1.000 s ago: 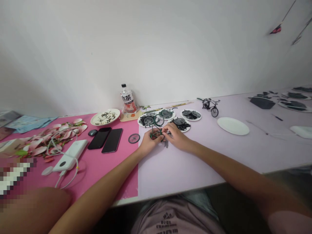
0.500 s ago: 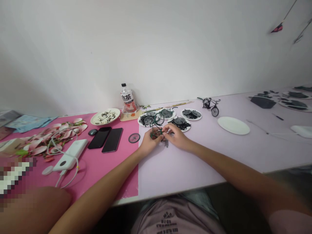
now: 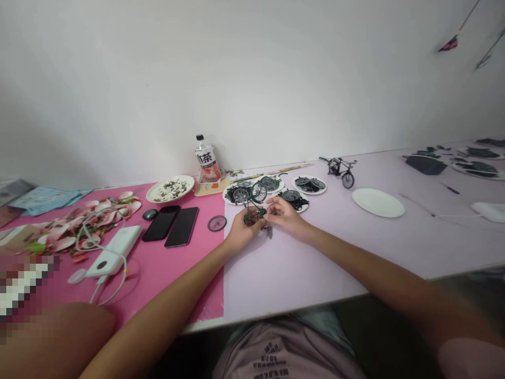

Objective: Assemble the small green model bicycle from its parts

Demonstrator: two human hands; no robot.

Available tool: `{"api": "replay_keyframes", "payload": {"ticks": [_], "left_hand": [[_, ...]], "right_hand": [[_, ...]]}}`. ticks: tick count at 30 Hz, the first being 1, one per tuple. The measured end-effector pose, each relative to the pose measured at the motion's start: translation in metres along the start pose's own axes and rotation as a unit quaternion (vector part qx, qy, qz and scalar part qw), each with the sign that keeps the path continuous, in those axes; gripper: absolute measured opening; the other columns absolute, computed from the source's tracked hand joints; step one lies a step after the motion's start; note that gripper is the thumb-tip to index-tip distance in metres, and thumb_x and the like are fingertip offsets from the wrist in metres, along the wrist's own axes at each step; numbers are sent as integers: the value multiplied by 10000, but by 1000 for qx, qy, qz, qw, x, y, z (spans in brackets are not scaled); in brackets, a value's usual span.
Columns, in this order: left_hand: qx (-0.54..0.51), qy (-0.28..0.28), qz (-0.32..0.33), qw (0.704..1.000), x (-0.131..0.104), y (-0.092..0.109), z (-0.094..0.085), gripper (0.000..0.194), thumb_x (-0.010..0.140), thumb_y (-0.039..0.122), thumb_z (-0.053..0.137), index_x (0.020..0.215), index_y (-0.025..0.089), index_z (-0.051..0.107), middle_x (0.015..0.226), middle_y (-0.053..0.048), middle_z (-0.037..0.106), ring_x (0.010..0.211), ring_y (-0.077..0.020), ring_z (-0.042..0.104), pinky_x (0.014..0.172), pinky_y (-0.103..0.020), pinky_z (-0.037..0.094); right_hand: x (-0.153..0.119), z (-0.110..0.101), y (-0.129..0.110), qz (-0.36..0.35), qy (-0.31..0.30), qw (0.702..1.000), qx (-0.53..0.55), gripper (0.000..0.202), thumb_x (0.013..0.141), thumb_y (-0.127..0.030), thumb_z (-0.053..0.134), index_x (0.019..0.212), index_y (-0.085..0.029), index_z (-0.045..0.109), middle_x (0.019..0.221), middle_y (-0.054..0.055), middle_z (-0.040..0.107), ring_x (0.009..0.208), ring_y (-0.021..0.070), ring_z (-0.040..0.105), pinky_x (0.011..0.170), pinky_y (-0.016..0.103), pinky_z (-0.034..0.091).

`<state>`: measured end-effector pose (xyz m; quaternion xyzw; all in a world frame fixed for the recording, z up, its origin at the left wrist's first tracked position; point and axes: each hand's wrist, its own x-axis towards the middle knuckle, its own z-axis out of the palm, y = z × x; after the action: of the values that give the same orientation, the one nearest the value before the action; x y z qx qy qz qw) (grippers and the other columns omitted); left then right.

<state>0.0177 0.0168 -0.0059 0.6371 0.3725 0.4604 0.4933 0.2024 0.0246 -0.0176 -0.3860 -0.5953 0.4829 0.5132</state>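
Observation:
A small dark green model bicycle (image 3: 259, 193) is held over the lilac part of the table, one spoked wheel raised. My left hand (image 3: 243, 231) grips its frame from the left, thumb and fingers closed. The fingers of my right hand (image 3: 284, 217) are bent together at the right side of the frame; what they pinch is too small to make out. Below the hands a small grey part (image 3: 269, 231) shows. A loose grey wheel (image 3: 217, 223) lies on the pink surface to the left.
Plates of wheels and black parts (image 3: 310, 185) stand behind my hands. A black model bicycle (image 3: 341, 171) and a white plate (image 3: 378, 203) are to the right. Two phones (image 3: 181, 227), a power bank (image 3: 114, 251), petals (image 3: 67, 231) and a bottle (image 3: 207, 164) are on the left.
The raised wheel and frame have tilted slightly to the right. My right hand's fingers have shifted a little at the frame.

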Motion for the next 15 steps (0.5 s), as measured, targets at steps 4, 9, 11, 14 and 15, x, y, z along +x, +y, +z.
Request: {"api": "replay_keyframes", "payload": {"ticks": [4, 9, 11, 14, 15], "left_hand": [[3, -2, 0, 1000, 0, 1, 0, 452, 781, 347, 818, 1151, 149, 649, 985, -108, 771, 833, -249, 765, 803, -401, 598], [8, 4, 2, 1000, 0, 2, -1, 439, 769, 327, 820, 1133, 152, 648, 961, -99, 768, 830, -255, 764, 807, -405, 596], [8, 7, 3, 1000, 1, 1, -1, 443, 763, 332, 822, 1129, 153, 649, 961, -98, 768, 831, -254, 762, 802, -399, 596], [8, 5, 4, 1000, 1, 1, -1, 448, 761, 340, 822, 1128, 156, 645, 961, -97, 772, 819, -248, 757, 769, -382, 597], [8, 3, 4, 1000, 1, 1, -1, 449, 762, 340, 819, 1130, 155, 642, 961, -97, 774, 814, -244, 755, 756, -373, 596]], "right_hand": [[1, 1, 3, 18, 4, 999, 33, 497, 744, -302, 797, 1139, -260, 500, 787, -80, 569, 748, 158, 634, 732, 358, 571], [2, 0, 5, 13, -6, 999, 36, 508, 738, -271, 787, 1143, -259, 481, 783, -84, 577, 758, 160, 639, 744, 358, 556], [2, 0, 4, 16, -8, 999, 36, 501, 739, -262, 783, 1141, -259, 484, 783, -85, 580, 762, 159, 642, 750, 357, 552], [2, 0, 4, 19, -6, 999, 38, 497, 740, -256, 784, 1142, -256, 491, 789, -83, 587, 765, 154, 639, 761, 351, 544], [1, 0, 4, 19, -5, 999, 38, 496, 740, -256, 785, 1141, -254, 494, 788, -83, 589, 764, 152, 638, 763, 349, 542]]}}
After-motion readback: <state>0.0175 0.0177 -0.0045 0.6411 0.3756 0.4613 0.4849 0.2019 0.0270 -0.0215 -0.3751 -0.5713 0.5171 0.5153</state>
